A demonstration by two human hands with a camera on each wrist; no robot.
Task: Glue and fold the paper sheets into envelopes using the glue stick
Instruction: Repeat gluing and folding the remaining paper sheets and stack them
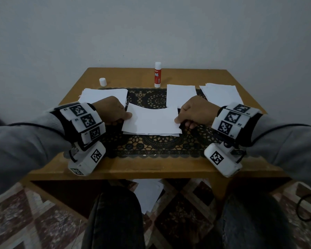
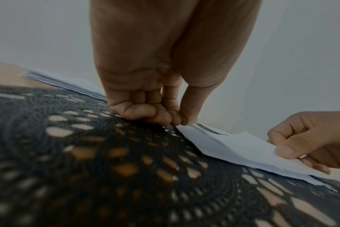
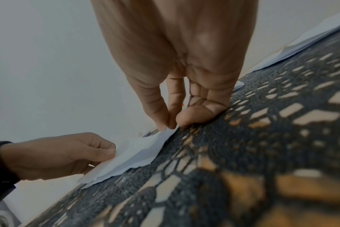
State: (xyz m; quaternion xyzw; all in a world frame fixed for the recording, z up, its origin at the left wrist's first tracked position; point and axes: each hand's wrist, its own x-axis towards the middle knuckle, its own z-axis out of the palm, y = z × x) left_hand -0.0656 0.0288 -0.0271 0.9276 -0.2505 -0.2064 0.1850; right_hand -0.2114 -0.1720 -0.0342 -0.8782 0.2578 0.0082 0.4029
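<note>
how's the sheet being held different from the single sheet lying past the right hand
The held sheet is pinched at both side edges by the left hand and right hand and sags in the middle; the single sheet lies flat and unheld. The held one sits nearer the person, centred on the mat. Both are white.

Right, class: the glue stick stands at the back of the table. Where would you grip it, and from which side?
Grip the glue stick round its red body, below the white top, coming from the front. It stands upright and alone near the far edge, with the wall close behind. Both hands now pinch the sheet, so one must let go first.
</note>
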